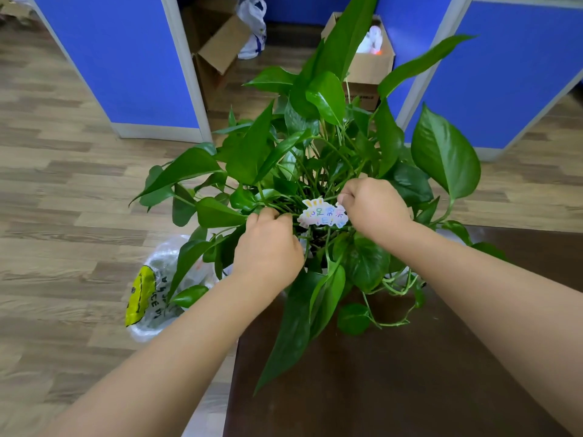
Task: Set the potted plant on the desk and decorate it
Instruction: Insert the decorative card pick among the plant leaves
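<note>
A leafy green potted plant (315, 159) stands at the far left corner of a dark brown desk (410, 373); its pot is hidden under the leaves. A small white paper tag (321, 214) with colourful writing sits among the stems at the plant's middle. My right hand (375, 206) pinches the tag's right edge. My left hand (268, 247) reaches in from the left, its fingers closed around stems and leaves just left of the tag.
A clear plastic bag with a yellow label (151, 291) lies on the wood floor left of the desk. Blue partition panels (126, 58) stand behind, with open cardboard boxes (217, 52) and a white plastic bag (252, 23) between them.
</note>
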`<state>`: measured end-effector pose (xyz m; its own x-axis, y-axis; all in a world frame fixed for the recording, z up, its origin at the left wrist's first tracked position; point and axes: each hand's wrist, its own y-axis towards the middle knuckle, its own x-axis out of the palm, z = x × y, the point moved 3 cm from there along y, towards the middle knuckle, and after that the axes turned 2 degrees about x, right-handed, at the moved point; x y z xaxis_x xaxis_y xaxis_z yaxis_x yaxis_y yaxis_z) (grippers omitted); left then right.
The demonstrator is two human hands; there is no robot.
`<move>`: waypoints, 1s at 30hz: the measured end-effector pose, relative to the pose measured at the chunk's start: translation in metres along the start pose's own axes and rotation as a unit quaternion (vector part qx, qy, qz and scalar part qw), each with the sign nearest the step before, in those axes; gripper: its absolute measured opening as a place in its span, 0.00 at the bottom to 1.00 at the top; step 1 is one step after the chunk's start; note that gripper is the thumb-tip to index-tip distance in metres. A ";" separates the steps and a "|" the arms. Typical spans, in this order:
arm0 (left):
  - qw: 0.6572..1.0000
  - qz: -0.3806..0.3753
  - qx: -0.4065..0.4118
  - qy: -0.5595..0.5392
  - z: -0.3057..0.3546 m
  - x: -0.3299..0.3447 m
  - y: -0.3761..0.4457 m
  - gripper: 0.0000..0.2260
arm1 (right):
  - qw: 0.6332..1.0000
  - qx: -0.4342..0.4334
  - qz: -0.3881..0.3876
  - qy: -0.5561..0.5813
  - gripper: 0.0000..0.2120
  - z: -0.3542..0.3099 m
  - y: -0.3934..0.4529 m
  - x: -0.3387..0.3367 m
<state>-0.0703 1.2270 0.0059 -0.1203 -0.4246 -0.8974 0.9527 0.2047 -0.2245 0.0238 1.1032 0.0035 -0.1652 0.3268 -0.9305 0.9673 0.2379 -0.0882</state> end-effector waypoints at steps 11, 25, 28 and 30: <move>1.000 0.000 0.004 -0.004 -0.002 0.001 -0.001 0.20 | 0.997 -0.016 0.052 -0.057 0.14 0.003 -0.003 -0.001; 0.999 0.032 0.026 -0.019 0.001 0.000 -0.003 0.22 | 0.995 -0.032 0.081 -0.057 0.14 0.002 -0.014 -0.007; 0.994 0.086 0.056 -0.041 -0.001 -0.007 -0.010 0.21 | 0.991 -0.044 0.122 0.022 0.11 -0.004 -0.028 -0.020; 0.991 0.100 0.081 -0.032 -0.002 -0.009 -0.020 0.18 | 0.987 -0.075 0.116 0.082 0.10 -0.015 -0.048 -0.024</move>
<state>-0.0884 1.2281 0.0172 0.0892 -0.4464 -0.8904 0.9886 0.1482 0.0247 -0.0218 1.0977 0.0356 0.0176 0.5288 -0.8486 0.9451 0.2682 0.1867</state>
